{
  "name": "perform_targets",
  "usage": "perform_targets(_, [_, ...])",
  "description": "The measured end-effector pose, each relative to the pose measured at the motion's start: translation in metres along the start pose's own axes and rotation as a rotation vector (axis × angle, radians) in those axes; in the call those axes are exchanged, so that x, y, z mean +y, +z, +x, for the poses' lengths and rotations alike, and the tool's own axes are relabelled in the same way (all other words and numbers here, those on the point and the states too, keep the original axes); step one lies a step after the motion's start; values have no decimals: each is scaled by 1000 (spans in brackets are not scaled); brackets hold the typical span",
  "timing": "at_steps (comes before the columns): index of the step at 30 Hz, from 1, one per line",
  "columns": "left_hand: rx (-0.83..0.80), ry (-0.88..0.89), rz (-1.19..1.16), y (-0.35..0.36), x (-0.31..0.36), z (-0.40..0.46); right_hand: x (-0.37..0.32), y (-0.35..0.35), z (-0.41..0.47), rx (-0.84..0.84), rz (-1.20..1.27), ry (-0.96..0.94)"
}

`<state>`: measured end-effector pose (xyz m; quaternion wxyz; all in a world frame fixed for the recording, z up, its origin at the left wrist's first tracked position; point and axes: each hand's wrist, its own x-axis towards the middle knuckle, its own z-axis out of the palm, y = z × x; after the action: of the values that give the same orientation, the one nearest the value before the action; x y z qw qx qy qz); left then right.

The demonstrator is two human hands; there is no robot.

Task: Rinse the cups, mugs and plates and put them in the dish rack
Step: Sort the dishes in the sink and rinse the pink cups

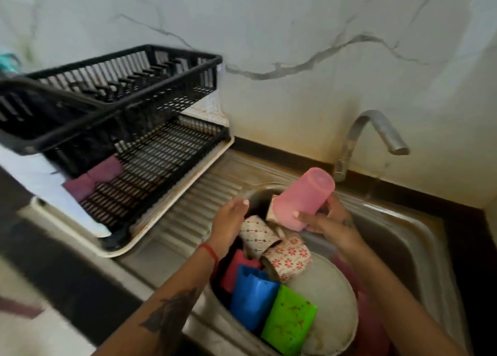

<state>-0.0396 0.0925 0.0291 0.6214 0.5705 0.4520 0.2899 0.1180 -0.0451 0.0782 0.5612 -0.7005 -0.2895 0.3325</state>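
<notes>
My right hand point(326, 219) grips a pink plastic cup point(302, 197) by its rim, mouth down and tilted, above the sink point(398, 237). Over the sink's left edge hovers my left hand point(231, 218), fingers straight and holding nothing. Below lie two patterned mugs point(256, 236) point(287, 257), a red cup point(236, 267), a blue cup point(252, 296), a green cup point(289, 319) and a white plate point(328, 291). The black two-tier dish rack point(129, 108) stands to the left on a cream tray point(172, 202).
A metal tap point(376, 132) curves over the sink at the back; no water is visible. Two purple cloths point(94, 178) lie on the rack's lower tier. The ribbed drainboard point(199, 202) separates rack and sink. A marble wall is behind.
</notes>
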Motion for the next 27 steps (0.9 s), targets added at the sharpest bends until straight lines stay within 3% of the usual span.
perform_targets(3, [138, 248, 228, -57, 5, -2, -15, 49, 15, -101, 15, -72])
perform_targets(7, [269, 497, 708, -122, 9, -13, -33, 132, 38, -213, -5, -171])
perform_targets(11, [326, 630, 1102, -168, 5, -36, -46, 216, 51, -313, -44, -360])
perform_targets(16, [339, 666, 1459, -215, -15, -50, -53, 294, 60, -419, -202, -510])
perform_targets(23, [323, 664, 1594, -249, -39, -65, -38, 365, 72, -539, -556, -487])
perform_targets(27, [322, 685, 1546, -256, -45, -65, -35, 395, 78, -502, -558, -445])
